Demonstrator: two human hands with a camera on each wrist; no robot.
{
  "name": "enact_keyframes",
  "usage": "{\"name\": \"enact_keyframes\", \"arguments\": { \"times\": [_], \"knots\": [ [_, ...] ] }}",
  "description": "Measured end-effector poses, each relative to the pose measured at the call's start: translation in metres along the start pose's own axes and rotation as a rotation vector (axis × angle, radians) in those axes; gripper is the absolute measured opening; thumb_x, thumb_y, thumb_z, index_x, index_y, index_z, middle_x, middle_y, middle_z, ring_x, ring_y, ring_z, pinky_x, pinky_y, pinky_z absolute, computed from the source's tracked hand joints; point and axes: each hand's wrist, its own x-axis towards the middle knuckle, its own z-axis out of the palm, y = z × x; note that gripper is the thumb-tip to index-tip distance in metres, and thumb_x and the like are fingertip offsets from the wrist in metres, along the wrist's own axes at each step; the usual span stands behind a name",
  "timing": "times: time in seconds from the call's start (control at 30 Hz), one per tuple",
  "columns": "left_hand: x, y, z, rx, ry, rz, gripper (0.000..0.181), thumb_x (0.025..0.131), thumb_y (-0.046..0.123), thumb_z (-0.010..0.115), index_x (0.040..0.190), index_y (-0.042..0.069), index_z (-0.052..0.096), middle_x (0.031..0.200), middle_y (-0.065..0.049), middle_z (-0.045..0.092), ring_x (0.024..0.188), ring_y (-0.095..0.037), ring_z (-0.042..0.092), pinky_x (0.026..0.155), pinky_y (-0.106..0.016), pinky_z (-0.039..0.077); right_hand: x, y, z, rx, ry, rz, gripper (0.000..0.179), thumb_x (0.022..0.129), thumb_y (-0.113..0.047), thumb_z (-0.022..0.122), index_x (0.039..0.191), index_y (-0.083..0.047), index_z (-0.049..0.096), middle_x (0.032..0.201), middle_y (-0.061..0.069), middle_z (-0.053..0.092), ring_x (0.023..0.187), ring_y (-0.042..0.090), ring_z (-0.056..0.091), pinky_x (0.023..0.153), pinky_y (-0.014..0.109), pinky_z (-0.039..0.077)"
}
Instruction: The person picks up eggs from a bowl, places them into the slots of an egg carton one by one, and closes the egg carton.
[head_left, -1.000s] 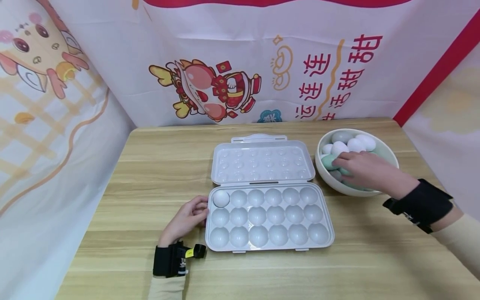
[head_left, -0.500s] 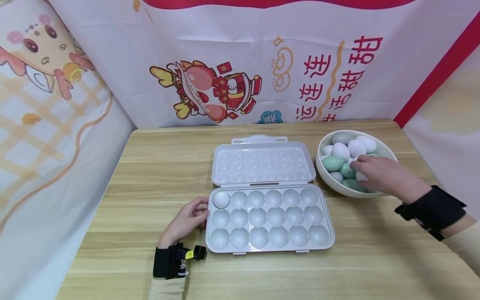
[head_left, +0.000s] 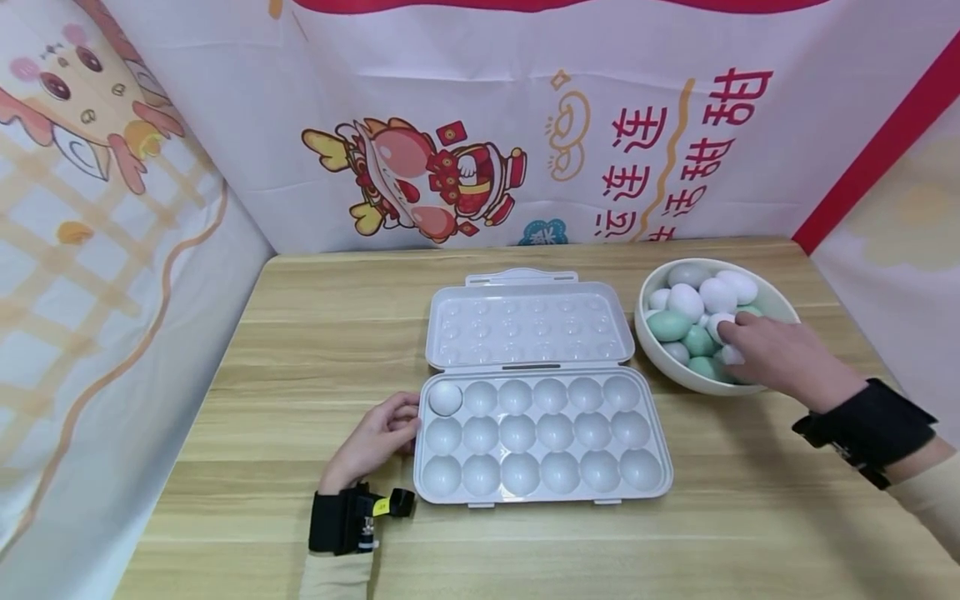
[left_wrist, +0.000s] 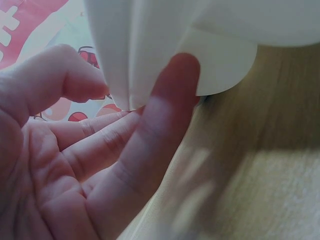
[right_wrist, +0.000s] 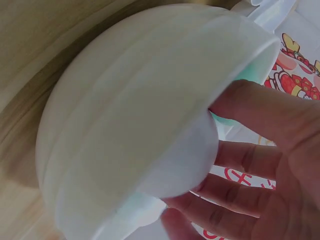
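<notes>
In the head view an open white egg box [head_left: 555, 433] with rows of round hollows lies mid-table. One white egg [head_left: 446, 398] sits in its far left hollow. My left hand [head_left: 378, 433] holds the box's left edge; the left wrist view has thumb and fingers [left_wrist: 172, 95] around its wall. On the right, my right hand [head_left: 783, 354] reaches over the near right rim of a cream bowl [head_left: 675, 375] of white, grey and green eggs. Its thumb and fingers curl about a white egg [right_wrist: 185, 160] just inside the rim, largely hidden by the bowl wall in the right wrist view.
The box's dimpled lid [head_left: 528, 325] lies folded back, its right side close to the bowl. Printed cloth [head_left: 465, 83] hangs behind and beside the wooden table [head_left: 315, 325]. Black straps with cameras circle both wrists.
Within the bowl, my right hand has shifted right from the green eggs toward the white egg at the near right side, uncovering several eggs. My left hand stays at the box edge.
</notes>
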Motion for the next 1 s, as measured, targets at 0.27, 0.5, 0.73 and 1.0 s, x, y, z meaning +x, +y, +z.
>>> {"name": "enact_keyframes", "arguments": {
  "times": [0.27,0.5,0.73,1.0],
  "knots": [
    [0.000,0.001,0.000,0.011,-0.005,-0.001,0.035,0.099,0.007,0.052,0.130,-0.009,0.045,0.113,-0.024,0.062,0.095,-0.027,0.064,0.073,-0.034,0.057,0.002,0.000,-0.002,0.032,-0.066,0.028,0.039,0.071,-0.015,0.085,0.097,0.002,0.060,0.080,0.010,0.050,0.070,0.025,0.046,0.054,0.036,0.046],
    [-0.001,0.002,0.000,0.020,-0.004,0.004,0.034,0.099,0.006,0.052,0.129,-0.009,0.046,0.112,-0.024,0.062,0.093,-0.027,0.064,0.073,-0.033,0.057,0.002,0.000,0.000,0.033,-0.043,-0.006,0.037,0.069,-0.012,0.086,0.096,0.002,0.065,0.081,0.010,0.051,0.070,0.025,0.047,0.054,0.035,0.046],
    [-0.001,0.002,0.000,0.022,-0.001,0.012,0.034,0.099,0.005,0.052,0.129,-0.009,0.046,0.111,-0.024,0.062,0.094,-0.027,0.064,0.074,-0.033,0.057,-0.002,0.000,-0.002,0.019,0.013,-0.060,0.041,0.066,-0.011,0.088,0.098,0.003,0.066,0.085,0.012,0.053,0.073,0.025,0.050,0.056,0.040,0.051],
    [-0.001,0.001,0.001,0.045,0.012,0.007,0.033,0.099,0.006,0.052,0.128,-0.009,0.047,0.111,-0.023,0.063,0.095,-0.028,0.064,0.073,-0.032,0.056,-0.010,-0.011,-0.013,0.010,0.108,-0.093,0.048,0.067,-0.013,0.089,0.106,0.004,0.066,0.094,0.016,0.055,0.082,0.028,0.052,0.062,0.044,0.055]
  ]
}}
